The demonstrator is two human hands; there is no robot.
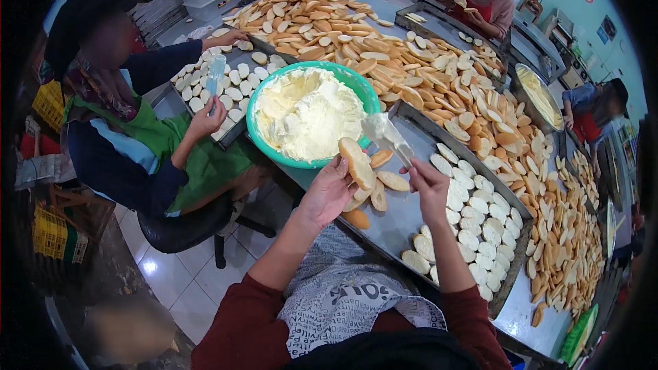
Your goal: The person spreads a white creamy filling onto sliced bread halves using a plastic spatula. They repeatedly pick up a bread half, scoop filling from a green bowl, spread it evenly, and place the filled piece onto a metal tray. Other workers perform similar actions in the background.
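My left hand (pixel 331 190) holds an oval bread slice (pixel 356 163) upright over the near corner of a metal tray. In my right hand (pixel 429 185) is a spatula (pixel 388 136), its blade loaded with pale cream, close to the rim of a green plastic basin (pixel 262 146). Pale yellow cream (pixel 313 113) fills much of that basin. Several plain slices (pixel 393 181) lie in the tray below my hands. Rows of cream-coated slices (pixel 478 226) cover the right part of the same metal tray (pixel 522 246).
A large heap of bread slices (pixel 411 72) spreads behind the tray. At the left, a co-worker in a green apron (pixel 200 164) holds a spatula over another tray (pixel 226 139). Two more people work at the far side, near a metal bowl of cream (pixel 540 97).
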